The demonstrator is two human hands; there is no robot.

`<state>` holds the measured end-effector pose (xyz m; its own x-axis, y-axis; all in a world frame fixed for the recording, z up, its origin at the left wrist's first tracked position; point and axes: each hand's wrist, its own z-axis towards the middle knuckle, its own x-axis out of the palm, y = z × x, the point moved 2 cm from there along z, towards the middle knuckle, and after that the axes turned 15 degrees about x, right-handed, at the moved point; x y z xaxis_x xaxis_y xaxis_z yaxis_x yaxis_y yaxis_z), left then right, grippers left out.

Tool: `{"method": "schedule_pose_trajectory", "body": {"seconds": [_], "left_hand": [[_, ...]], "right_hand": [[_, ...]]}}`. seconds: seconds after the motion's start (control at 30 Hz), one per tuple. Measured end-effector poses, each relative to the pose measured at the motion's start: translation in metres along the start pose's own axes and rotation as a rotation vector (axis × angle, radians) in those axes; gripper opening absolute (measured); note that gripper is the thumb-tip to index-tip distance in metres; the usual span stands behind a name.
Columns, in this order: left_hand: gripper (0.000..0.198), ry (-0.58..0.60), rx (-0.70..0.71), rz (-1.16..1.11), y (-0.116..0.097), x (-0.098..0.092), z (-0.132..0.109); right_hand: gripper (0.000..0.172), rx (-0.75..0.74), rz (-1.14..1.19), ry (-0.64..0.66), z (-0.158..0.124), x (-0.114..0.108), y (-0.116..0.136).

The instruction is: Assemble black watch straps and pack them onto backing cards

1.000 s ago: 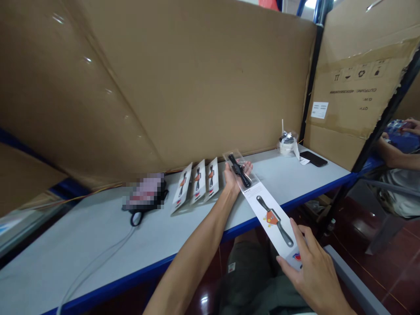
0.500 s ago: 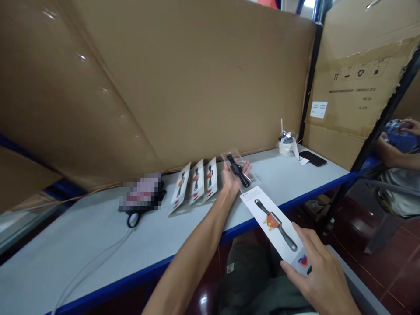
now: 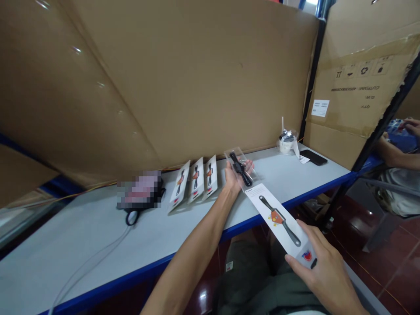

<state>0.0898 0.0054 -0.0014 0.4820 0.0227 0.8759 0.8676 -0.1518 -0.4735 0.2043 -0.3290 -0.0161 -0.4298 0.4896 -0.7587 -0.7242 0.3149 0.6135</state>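
My left hand (image 3: pixel 231 178) is palm up over the table, supporting a clear plastic blister (image 3: pixel 250 171) with its fingers curled behind it. Inside the blister lies a black spokeshave (image 3: pixel 241 169). My right hand (image 3: pixel 328 267) pinches the near end of a white backing card (image 3: pixel 278 221) printed with a spokeshave. The card's far end meets the near edge of the blister; whether they are joined I cannot tell. To the left of my left hand, three similar packs (image 3: pixel 196 179) lean in a row on the table.
A blurred-out item with a black loop (image 3: pixel 132 217) and a pale cable sits on the table (image 3: pixel 108 258) at left. A bagged cup (image 3: pixel 287 143) and a black phone (image 3: pixel 313 157) are at the right. Cardboard walls (image 3: pixel 197 87) enclose the table. Another person's arm (image 3: pixel 395 151) shows far right.
Both hands, the blister and the card appear slightly further right, partly as the view shifts. The grips look the same.
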Motion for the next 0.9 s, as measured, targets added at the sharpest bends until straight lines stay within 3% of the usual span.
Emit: {"method": "schedule_pose_trajectory", "body": {"seconds": [0.3,0.57,0.9], "left_hand": [[0.055,-0.034,-0.023,-0.017,0.0,-0.005,0.002],[0.055,-0.045,-0.024,0.011,0.003,-0.002,-0.002],[0.058,-0.052,-0.004,-0.003,0.004,-0.006,0.0]], "right_hand": [[0.062,-0.09,-0.11,-0.081,0.001,0.006,-0.004],[0.059,-0.06,-0.115,-0.162,-0.009,0.023,0.015],[0.058,-0.03,0.02,-0.177,0.033,0.056,0.044]]}}
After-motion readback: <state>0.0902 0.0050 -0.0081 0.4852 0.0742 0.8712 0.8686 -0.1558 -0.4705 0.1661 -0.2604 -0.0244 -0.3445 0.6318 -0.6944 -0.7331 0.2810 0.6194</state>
